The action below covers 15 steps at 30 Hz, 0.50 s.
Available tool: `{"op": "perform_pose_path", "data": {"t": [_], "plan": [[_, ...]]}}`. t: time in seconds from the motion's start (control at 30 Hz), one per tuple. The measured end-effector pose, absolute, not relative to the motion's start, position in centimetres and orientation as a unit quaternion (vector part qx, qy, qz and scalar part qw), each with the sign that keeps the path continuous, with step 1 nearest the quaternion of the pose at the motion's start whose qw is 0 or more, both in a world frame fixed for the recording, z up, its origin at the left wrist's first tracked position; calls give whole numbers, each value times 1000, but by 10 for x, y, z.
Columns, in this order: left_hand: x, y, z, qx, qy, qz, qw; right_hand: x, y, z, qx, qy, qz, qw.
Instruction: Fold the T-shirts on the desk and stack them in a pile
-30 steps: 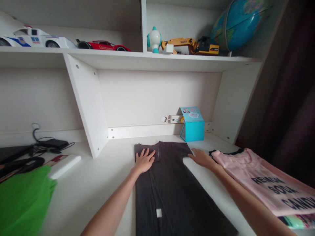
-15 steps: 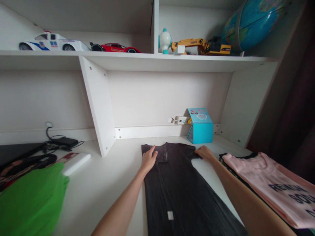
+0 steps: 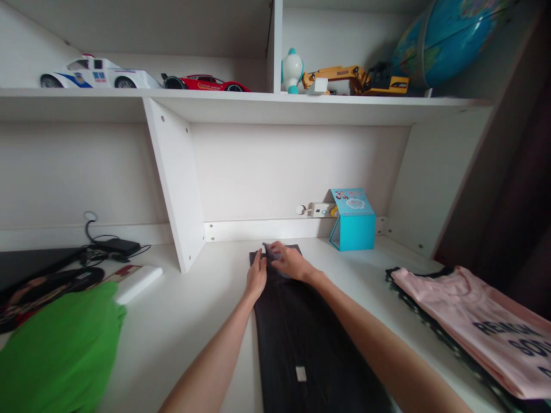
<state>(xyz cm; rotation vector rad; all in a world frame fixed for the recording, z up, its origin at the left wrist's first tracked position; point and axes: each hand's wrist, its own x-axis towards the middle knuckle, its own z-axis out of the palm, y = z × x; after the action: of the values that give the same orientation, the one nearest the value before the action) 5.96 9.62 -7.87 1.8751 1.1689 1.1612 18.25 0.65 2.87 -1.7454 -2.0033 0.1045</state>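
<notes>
A black T-shirt (image 3: 310, 338) lies lengthwise on the white desk, its far part folded inward into a narrow strip, with a small white tag showing near the bottom. My left hand (image 3: 257, 276) rests on its upper left edge with the fingers stretched out along the cloth. Close beside it, my right hand (image 3: 290, 261) pinches a raised bit of the shirt's sleeve cloth near the far end. My right forearm crosses over the shirt's right side and hides part of it.
To the right is a stack of folded clothes topped by a pink T-shirt (image 3: 473, 321). Green cloth (image 3: 64, 350), a white box (image 3: 138, 285) and a black adapter with cables (image 3: 120, 246) lie at left. A blue desk calendar (image 3: 357, 229) stands behind; toys and a globe sit on the shelf.
My right hand has carried the shirt's right sleeve leftward over the body, next to my left hand. The shirt is narrower now. My left hand has stayed near the upper left edge.
</notes>
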Motion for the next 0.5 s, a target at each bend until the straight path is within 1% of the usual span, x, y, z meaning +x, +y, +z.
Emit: {"op": "perform_pose_path", "data": {"t": [0.13, 0.2, 0.33, 0.4, 0.5], "plan": [[59, 91, -73, 725, 452, 416, 311, 193, -33, 29, -604, -772, 71, 184], [59, 90, -72, 742, 443, 413, 288, 220, -62, 26, -624, -763, 82, 147], [63, 92, -74, 757, 433, 417, 257, 270, -125, 5, -679, -718, 142, 55], [64, 93, -75, 754, 432, 421, 257, 280, -151, -5, -689, -705, 158, 54], [64, 93, -76, 754, 435, 421, 253, 275, -180, -11, -692, -700, 133, 116]]}}
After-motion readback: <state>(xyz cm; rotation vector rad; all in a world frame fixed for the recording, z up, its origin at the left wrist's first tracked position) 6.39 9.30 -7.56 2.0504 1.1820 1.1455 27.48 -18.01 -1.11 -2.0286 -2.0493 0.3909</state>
